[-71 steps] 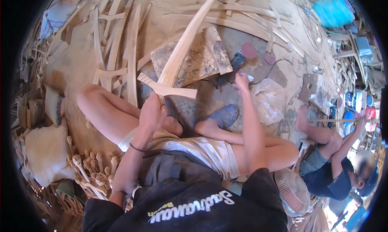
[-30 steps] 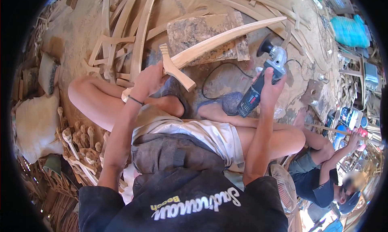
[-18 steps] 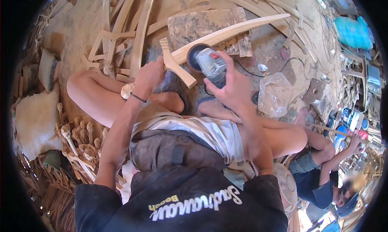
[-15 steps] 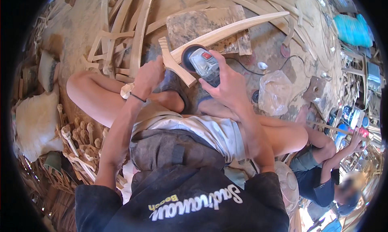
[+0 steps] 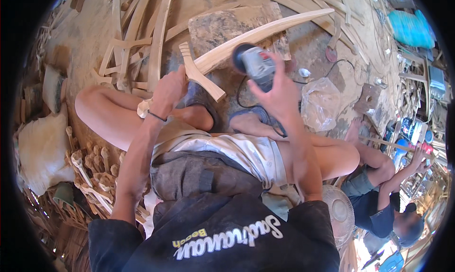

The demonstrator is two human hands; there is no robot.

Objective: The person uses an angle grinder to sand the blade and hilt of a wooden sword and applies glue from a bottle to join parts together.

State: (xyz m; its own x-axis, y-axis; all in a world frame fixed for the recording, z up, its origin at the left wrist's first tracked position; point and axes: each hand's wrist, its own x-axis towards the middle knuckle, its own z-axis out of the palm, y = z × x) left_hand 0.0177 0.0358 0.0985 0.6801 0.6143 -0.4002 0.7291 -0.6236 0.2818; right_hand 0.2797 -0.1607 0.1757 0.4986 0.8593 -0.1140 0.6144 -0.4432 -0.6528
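My left hand (image 5: 169, 89) is closed around a pale wooden piece (image 5: 265, 34), gripping it by its short curved crosspiece (image 5: 203, 78). From there the long, tapering, curved part reaches away to the far right. My right hand (image 5: 279, 96) wraps around the body of a grey angle grinder (image 5: 258, 67). Its dark round disc (image 5: 243, 56) overlaps the near edge of the long part; whether they touch I cannot tell. A black cord (image 5: 241, 99) loops below the grinder. Under the wood lies a worn, stained board (image 5: 222, 28).
Several curved wooden parts (image 5: 156, 40) lie at the far left, with carved pieces (image 5: 102, 165) heaped by my left knee. A clear plastic bag (image 5: 321, 104) sits right of my right hand. A fan (image 5: 339, 215) and another person (image 5: 384, 201) are at the right.
My right hand has moved the grinder right, away from the crosspiece and along the long part. The grinder has turned, and its cord now loops below it. My left hand keeps its hold.
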